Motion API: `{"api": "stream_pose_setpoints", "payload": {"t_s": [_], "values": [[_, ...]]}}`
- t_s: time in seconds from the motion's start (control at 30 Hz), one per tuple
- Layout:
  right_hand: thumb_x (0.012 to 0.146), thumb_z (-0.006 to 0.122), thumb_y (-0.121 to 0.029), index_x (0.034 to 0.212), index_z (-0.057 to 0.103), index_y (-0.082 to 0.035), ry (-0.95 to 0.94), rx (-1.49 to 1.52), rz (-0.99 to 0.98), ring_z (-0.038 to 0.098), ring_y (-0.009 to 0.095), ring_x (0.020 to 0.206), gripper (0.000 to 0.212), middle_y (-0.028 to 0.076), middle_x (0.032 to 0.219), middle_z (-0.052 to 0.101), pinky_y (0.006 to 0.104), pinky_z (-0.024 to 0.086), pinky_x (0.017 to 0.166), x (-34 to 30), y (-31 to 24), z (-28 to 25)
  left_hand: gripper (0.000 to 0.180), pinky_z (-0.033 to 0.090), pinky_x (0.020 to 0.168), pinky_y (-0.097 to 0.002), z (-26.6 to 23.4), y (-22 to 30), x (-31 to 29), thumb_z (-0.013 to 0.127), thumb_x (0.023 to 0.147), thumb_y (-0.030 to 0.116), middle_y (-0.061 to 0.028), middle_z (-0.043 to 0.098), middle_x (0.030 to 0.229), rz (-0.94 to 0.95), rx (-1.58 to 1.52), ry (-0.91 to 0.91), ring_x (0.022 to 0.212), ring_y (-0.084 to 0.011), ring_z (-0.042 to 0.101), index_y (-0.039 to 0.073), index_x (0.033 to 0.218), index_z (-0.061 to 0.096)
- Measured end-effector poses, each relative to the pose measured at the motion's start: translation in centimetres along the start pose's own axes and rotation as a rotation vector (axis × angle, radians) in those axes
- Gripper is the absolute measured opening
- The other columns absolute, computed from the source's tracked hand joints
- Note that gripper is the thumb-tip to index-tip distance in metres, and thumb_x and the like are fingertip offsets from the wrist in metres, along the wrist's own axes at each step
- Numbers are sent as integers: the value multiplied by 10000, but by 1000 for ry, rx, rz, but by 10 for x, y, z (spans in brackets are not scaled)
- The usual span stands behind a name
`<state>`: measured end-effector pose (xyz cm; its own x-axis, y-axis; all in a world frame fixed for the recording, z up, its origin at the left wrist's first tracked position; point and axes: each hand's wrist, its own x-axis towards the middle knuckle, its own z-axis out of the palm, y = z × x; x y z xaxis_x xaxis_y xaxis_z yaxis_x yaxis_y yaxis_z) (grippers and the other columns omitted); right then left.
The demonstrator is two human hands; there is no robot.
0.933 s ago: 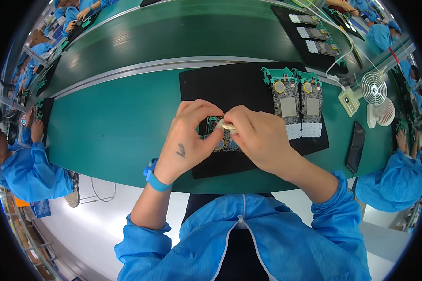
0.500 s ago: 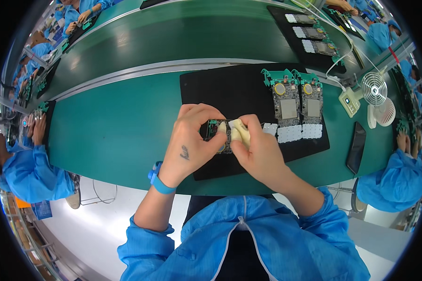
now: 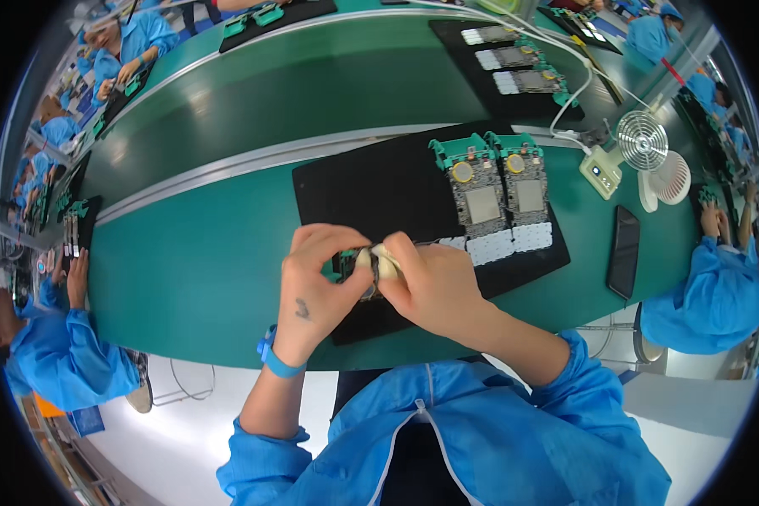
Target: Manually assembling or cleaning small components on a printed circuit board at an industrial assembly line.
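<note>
My left hand [image 3: 316, 282], with a blue wristband [image 3: 280, 361], is closed round the left end of a circuit board [image 3: 346, 263]. A green part shows at that end, and white pads [image 3: 452, 244] show past my right hand. Cream finger cots [image 3: 385, 263] cover fingertips of both hands. Fingers and thumb of my right hand [image 3: 434, 285] are pinched together over the middle of the board; what lies between them is hidden. Two more circuit boards [image 3: 483, 205] [image 3: 530, 196], with green holders, yellow discs and white pads, lie side by side to the right on a black mat [image 3: 363, 198].
Right of the mat are a small fan with a pale base [image 3: 601, 172], another white fan [image 3: 670, 179] and a black phone [image 3: 623, 253]. Beyond the metal rail, a second mat [image 3: 455, 51] carries several boards. Co-workers in blue sit left [image 3: 67, 346] and right [image 3: 687, 299].
The view has shifted, so the mat and boards sit further left. My hands have drawn closer together over the held board, and the right fingers cover more of its middle.
</note>
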<state>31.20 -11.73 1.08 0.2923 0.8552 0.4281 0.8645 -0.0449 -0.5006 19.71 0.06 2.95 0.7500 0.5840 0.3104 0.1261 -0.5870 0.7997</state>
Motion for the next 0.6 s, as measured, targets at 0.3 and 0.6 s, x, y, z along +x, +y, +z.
{"api": "stream_pose_setpoints", "payload": {"t_s": [0.3,0.6], "values": [[821,520,-38,1005,474,-8,-155,452,326,548,276,768,192,150,853,522,361,430,636,7,14,-20,413,414,954,-398,12,4,-12,677,707,5,-150,519,1232,142,114,296,1118,-327,532,31,1109,589],[885,457,-55,1096,465,32,581,-381,394,550,231,879,228,161,1054,541,347,449,812,-44,139,-68,669,529,772,-289,35,-8,-23,666,795,-16,-154,421,1228,-235,-242,302,988,-207,540,11,1380,342]]}}
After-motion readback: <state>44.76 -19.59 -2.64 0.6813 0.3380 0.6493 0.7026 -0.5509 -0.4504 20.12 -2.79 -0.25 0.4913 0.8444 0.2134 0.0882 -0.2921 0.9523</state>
